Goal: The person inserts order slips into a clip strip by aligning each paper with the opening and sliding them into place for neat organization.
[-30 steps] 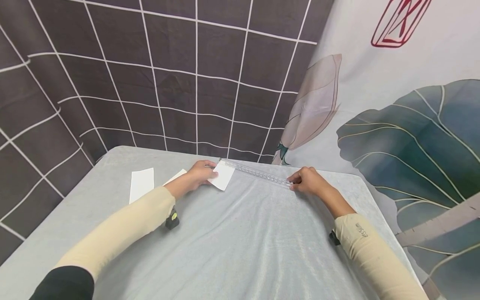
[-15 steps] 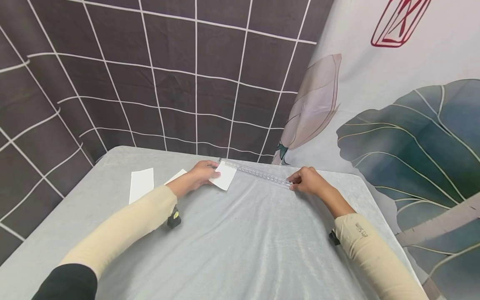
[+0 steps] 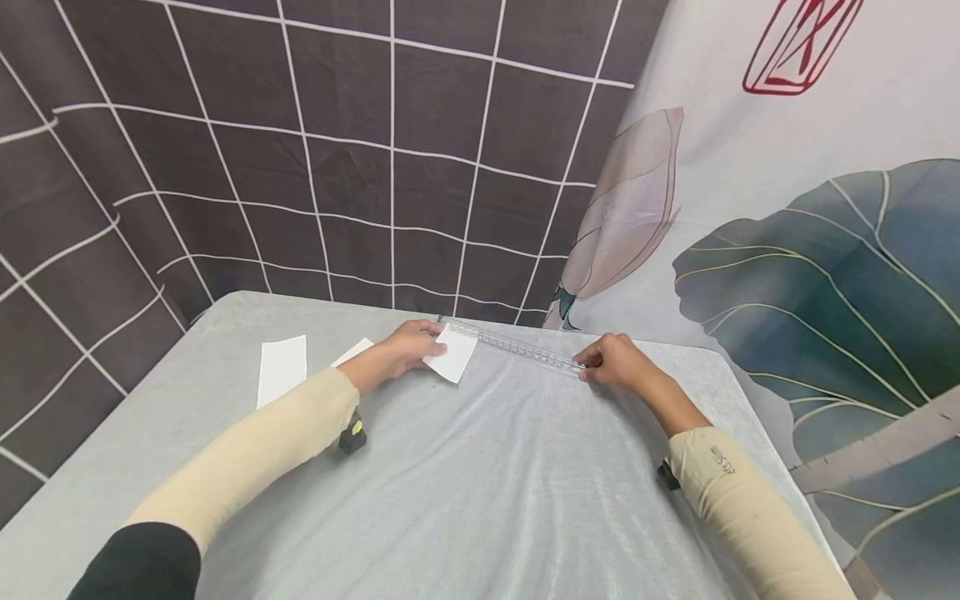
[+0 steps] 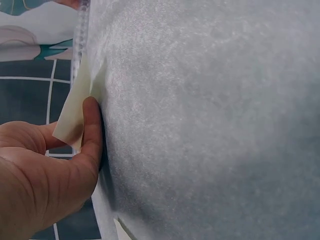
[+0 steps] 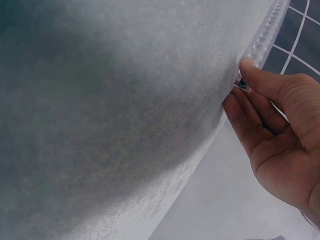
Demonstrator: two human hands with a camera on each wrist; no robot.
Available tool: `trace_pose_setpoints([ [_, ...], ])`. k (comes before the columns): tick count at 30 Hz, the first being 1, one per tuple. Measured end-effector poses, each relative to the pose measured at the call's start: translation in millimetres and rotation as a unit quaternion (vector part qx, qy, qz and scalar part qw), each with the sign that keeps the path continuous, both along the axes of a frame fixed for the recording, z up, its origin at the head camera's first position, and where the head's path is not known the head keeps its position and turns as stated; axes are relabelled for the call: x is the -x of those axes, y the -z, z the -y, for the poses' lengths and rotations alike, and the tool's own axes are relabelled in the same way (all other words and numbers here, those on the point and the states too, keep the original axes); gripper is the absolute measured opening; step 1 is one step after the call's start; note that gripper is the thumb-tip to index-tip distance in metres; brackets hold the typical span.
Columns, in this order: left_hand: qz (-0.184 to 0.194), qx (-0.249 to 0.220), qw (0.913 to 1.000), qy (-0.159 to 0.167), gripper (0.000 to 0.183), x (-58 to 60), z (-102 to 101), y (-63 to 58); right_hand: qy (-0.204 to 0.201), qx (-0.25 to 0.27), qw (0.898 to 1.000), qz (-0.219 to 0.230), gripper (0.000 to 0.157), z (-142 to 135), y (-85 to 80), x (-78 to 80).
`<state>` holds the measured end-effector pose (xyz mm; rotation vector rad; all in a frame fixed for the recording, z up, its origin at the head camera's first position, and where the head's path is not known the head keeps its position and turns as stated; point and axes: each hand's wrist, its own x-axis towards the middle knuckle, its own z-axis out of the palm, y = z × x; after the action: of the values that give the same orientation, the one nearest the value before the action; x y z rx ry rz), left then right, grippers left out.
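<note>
My left hand (image 3: 408, 346) pinches a small white paper card (image 3: 454, 357) between thumb and fingers, at the table's far side. In the left wrist view the card (image 4: 74, 112) stands tilted, one edge along the clear strip. That long, clear plastic ruler (image 3: 525, 348) lies along the back of the table; the card covers part of its left portion. My right hand (image 3: 615, 361) pinches the ruler's right end. Seen from the right wrist, the thumb is on top of the ruler (image 5: 260, 42) and fingers (image 5: 245, 117) are below; its markings are too blurred to read.
A white paper rectangle (image 3: 282, 369) lies flat at the table's left. Another white paper piece (image 3: 353, 351) is partly hidden behind my left forearm. Grey cloth covers the table (image 3: 480, 492). A dark gridded curtain (image 3: 337, 167) and a printed white curtain (image 3: 720, 192) hang behind.
My left hand and the card have shifted slightly to the right along the ruler. The right hand and the ruler have stayed in place.
</note>
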<state>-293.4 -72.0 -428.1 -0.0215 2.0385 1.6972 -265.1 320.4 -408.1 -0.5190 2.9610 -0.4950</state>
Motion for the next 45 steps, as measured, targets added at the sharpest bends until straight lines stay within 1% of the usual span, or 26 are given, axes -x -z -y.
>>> trace_pose_setpoints([
  [2, -0.001, -0.005, 1.0000, 0.001, 0.061, 0.7, -1, -0.3, -0.001, -0.001, 1.000, 0.000, 0.026, 0, 0.1, 0.2],
  [6, 0.003, 0.001, 1.0000, 0.000, 0.062, 0.7, -4, -2.3, 0.000, 0.001, 1.000, 0.007, 0.026, -1, 0.9, 1.0],
  [7, 0.010, 0.007, 0.9999, -0.002, 0.062, 0.8, -5, -2.8, 0.000, 0.001, 1.000, 0.008, 0.026, -1, 1.1, 1.2],
  [11, 0.014, 0.009, 0.9999, 0.002, 0.063, -0.7, -6, -4.2, -0.002, 0.000, 1.000, 0.009, 0.027, -2, 1.6, 1.8],
  [16, 0.018, 0.000, 0.9998, 0.000, 0.064, -1.3, -9, -4.1, -0.001, 0.001, 1.000, 0.011, 0.027, -3, 1.6, 1.5],
  [23, 0.028, 0.000, 0.9996, 0.003, 0.065, -2.9, -12, -3.9, 0.004, 0.006, 1.000, 0.014, 0.027, -4, 2.5, 2.0],
  [26, 0.032, -0.009, 0.9994, -0.001, 0.066, -3.6, -13, -4.3, 0.005, 0.007, 1.000, 0.015, 0.027, -4, 2.1, 1.2],
  [31, 0.034, -0.020, 0.9992, -0.004, 0.066, -3.7, -15, -2.1, 0.008, 0.009, 1.000, 0.016, 0.027, -4, 2.1, 0.8],
  [37, 0.036, -0.027, 0.9990, 0.001, 0.068, -4.0, -19, 2.0, 0.012, 0.009, 1.000, 0.017, 0.027, -4, 2.9, 1.3],
  [45, 0.032, -0.028, 0.9991, -0.001, 0.066, -6.7, -27, 2.1, 0.004, 0.012, 1.000, 0.015, 0.027, -3, 2.5, 1.0],
])
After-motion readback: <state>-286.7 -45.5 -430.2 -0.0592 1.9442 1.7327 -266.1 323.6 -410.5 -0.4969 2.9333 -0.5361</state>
